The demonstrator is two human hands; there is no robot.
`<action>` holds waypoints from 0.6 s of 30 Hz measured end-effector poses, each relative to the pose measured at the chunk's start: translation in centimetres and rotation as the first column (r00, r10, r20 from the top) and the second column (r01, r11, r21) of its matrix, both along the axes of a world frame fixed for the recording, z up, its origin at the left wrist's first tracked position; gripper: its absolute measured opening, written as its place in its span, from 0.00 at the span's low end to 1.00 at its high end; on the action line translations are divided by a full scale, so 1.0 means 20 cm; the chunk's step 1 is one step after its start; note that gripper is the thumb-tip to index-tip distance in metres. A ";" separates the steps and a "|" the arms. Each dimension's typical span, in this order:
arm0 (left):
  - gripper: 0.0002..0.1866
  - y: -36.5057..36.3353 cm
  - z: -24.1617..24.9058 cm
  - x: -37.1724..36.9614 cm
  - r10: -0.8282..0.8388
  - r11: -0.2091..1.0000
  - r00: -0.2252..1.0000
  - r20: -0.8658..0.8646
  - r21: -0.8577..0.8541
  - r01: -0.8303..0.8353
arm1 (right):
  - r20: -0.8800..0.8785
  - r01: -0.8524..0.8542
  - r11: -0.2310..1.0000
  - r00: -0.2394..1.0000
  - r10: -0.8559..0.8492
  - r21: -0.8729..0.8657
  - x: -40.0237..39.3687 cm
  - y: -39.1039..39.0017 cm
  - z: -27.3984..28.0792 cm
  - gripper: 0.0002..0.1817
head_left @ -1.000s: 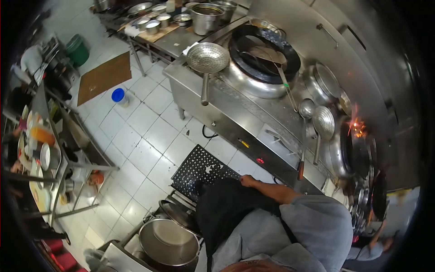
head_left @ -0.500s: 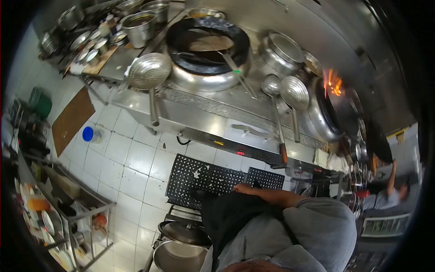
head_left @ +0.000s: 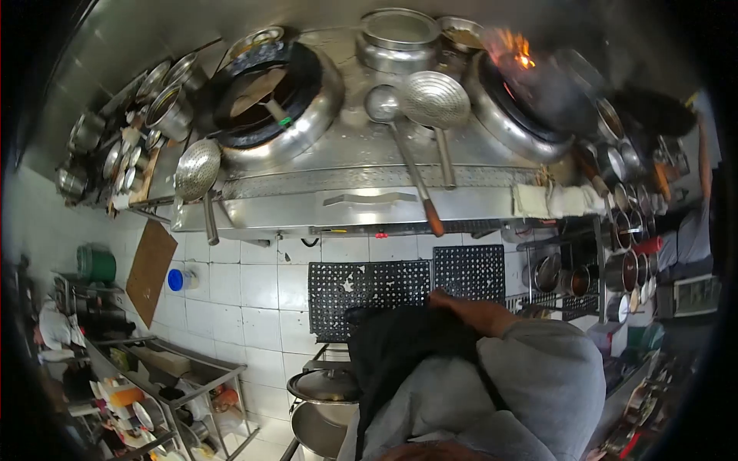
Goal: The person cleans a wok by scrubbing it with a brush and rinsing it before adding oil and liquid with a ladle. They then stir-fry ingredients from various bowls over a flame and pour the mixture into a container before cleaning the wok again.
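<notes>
My right hand [head_left: 440,297] is in front of my dark apron [head_left: 407,338], low and close to my body; its fingers are too small and partly hidden to read. My left hand is out of view. Ahead is a steel stove counter [head_left: 269,207]. On it a ladle [head_left: 383,104] with a wooden handle end lies beside a perforated strainer [head_left: 435,100]. Another strainer [head_left: 197,169] rests at the counter's left, near a wok [head_left: 254,100] holding a green-marked utensil. Flames [head_left: 513,50] rise at the right wok [head_left: 530,100].
White cloths [head_left: 542,201] lie on the front edge at right. A co-worker's grey sleeve [head_left: 692,230] shows at far right. Black mats [head_left: 369,288] and a blue-lidded tub [head_left: 177,280] are on the floor. A metal rack [head_left: 207,384] stands lower left; a lidded pot [head_left: 327,386] is beside me.
The view has turned to the right and levelled, so the stove runs straight across. My right hand stays near my apron. The co-worker now shows closer to the right edge.
</notes>
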State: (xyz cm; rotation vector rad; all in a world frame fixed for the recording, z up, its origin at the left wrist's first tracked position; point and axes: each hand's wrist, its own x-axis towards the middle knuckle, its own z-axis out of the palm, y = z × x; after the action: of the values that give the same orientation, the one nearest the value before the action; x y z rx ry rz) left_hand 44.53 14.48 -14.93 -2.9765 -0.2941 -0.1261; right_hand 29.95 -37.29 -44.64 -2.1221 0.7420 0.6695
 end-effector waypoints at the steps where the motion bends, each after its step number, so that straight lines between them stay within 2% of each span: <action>1: 0.38 -0.02 0.00 -0.01 -0.013 1.000 1.000 -0.006 -0.011 0.013 | 0.033 0.008 1.000 0.999 -0.007 -0.022 -0.01 -0.01 0.11 0.15; 2: 0.38 -0.04 -0.01 -0.04 -0.023 1.000 1.000 -0.014 -0.018 0.023 | -0.046 0.016 0.997 0.999 -0.019 -0.079 -0.02 0.00 0.08 0.14; 5: 0.38 -0.10 -0.02 -0.09 -0.043 0.998 0.998 -0.038 -0.051 0.041 | 0.074 0.177 0.969 0.979 -0.192 0.175 -0.08 -0.06 0.25 0.12; 8: 0.37 -0.15 -0.02 -0.12 -0.055 0.996 0.997 -0.060 -0.078 0.050 | 0.218 -0.030 0.982 0.976 -0.012 0.188 -0.09 -0.18 0.25 0.15; 9: 0.37 -0.17 -0.02 -0.14 -0.057 0.995 0.996 -0.070 -0.084 0.051 | 0.138 0.298 0.858 0.913 -0.385 0.419 -0.07 -0.18 0.29 0.14; 10: 0.37 -0.18 -0.03 -0.15 -0.055 0.994 0.996 -0.076 -0.094 0.048 | -0.022 0.561 0.579 0.729 -0.684 0.591 -0.05 -0.18 0.34 0.13; 11: 0.37 -0.20 -0.03 -0.16 -0.058 0.994 0.995 -0.086 -0.100 0.050 | -0.091 0.595 0.346 0.581 -0.809 0.726 -0.01 -0.20 0.50 0.14; 12: 0.37 -0.22 -0.03 -0.16 -0.064 0.993 0.994 -0.093 -0.106 0.054 | -0.189 0.568 0.091 0.414 -0.890 0.818 0.04 -0.24 0.68 0.16; 14: 0.37 -0.26 -0.04 -0.16 -0.082 0.990 0.990 -0.116 -0.121 0.068 | -0.246 0.252 -0.157 0.374 -0.894 0.955 0.12 -0.33 0.93 0.25; 15: 0.37 -0.26 -0.04 -0.17 -0.089 0.989 0.987 -0.131 -0.130 0.072 | -0.230 0.180 -0.175 0.362 -0.903 0.968 0.15 -0.38 1.06 0.28; 16: 0.36 -0.28 -0.03 -0.18 -0.094 0.989 0.985 -0.147 -0.124 0.076 | -0.220 0.112 -0.195 0.294 -0.930 0.974 0.20 -0.40 1.16 0.28; 18: 0.36 -0.30 -0.03 -0.18 -0.087 0.989 0.981 -0.173 -0.132 0.065 | -0.207 0.027 -0.206 0.238 -0.949 0.978 0.29 -0.46 1.29 0.25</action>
State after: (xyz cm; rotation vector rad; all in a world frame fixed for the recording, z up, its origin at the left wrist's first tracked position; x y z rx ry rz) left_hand 40.91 8.39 -15.44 -3.0969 -0.1720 0.1568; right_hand 35.85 -46.56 -18.85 -0.2906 0.5000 -0.4026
